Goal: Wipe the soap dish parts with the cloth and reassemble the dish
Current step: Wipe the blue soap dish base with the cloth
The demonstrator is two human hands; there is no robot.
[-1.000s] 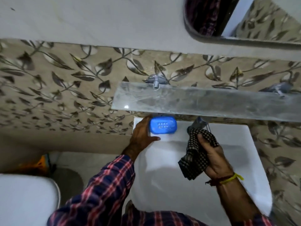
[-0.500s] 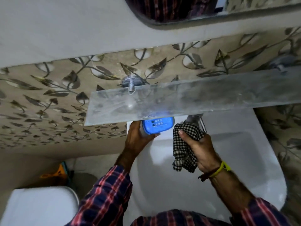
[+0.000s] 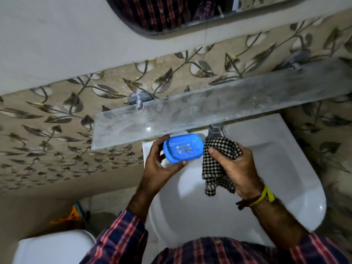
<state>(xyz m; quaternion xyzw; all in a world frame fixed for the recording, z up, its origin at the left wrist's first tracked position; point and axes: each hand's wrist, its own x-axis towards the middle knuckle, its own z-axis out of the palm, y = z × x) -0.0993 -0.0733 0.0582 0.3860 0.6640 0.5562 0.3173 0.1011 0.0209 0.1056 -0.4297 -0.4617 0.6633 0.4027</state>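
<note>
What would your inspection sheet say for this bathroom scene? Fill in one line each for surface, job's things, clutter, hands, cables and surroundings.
Surface: white washbasin, bowl bare; a cloudy glass shelf is fixed to the wall above it.
Job's things: blue soap dish, with a grid of drain holes showing, held over the basin's back edge; checked cloth bunched beside it.
Clutter: orange item low on the floor at left, too blurred to name.
Hands: left hand grips the soap dish; right hand grips the cloth, yellow thread band on the wrist.
Cables: nothing seen.
Surroundings: leaf-patterned wall tiles, mirror above, tap under the shelf, white toilet lid at lower left.
</note>
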